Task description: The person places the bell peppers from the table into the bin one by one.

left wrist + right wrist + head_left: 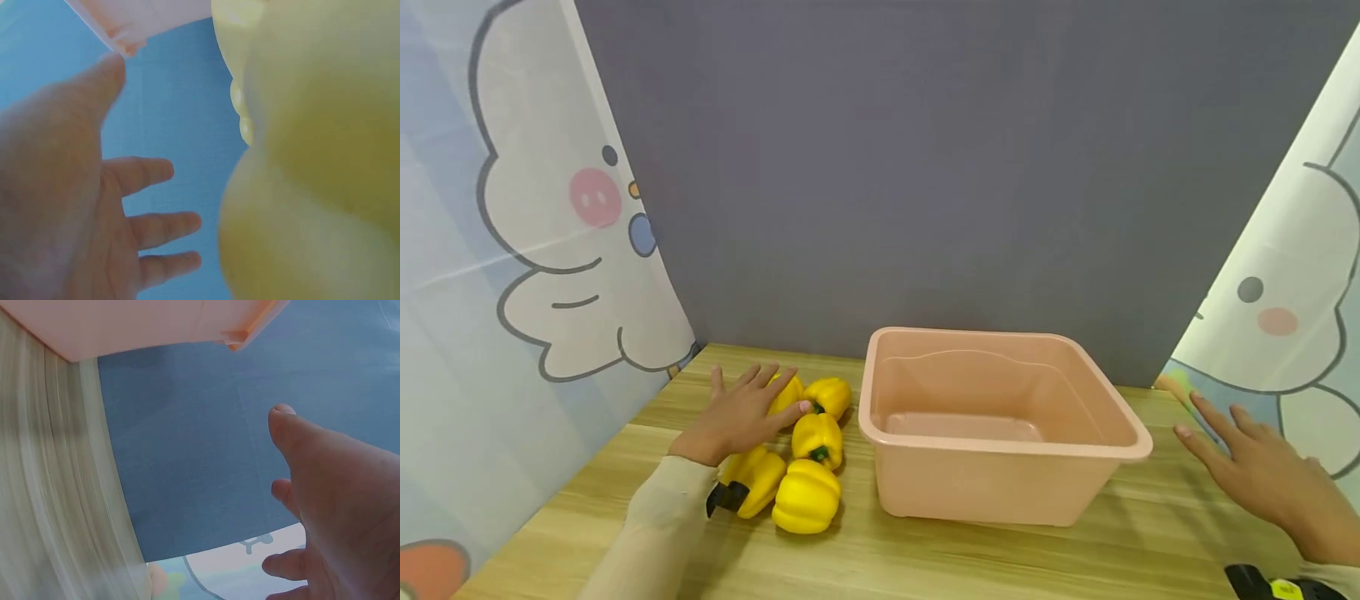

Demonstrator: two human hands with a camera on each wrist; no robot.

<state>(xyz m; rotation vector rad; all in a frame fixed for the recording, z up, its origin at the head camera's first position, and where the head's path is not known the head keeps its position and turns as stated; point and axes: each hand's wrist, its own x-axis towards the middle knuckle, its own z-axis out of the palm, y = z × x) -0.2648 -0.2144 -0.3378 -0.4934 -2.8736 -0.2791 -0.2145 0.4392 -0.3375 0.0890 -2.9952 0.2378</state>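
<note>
Several yellow bell peppers (806, 497) lie grouped on the table, left of a pink plastic tub (970, 483). Over the back of the group my left hand (741, 417) is spread, fingers extended, hiding part of a pepper behind it. In the left wrist view a pepper (312, 187) looms close at the right, a gap between it and the fingertips of the left hand (56, 181). To the right of the tub my right hand (1273, 467) is held out with its fingers apart and nothing in it. The tub's inside shows no contents.
The wooden table (985, 567) runs back to a dark grey panel (925, 167). Cartoon-printed sheets hang at the left (445, 333) and right, close beside the hands. The tub's raised rim (1015, 447) stands between the two hands.
</note>
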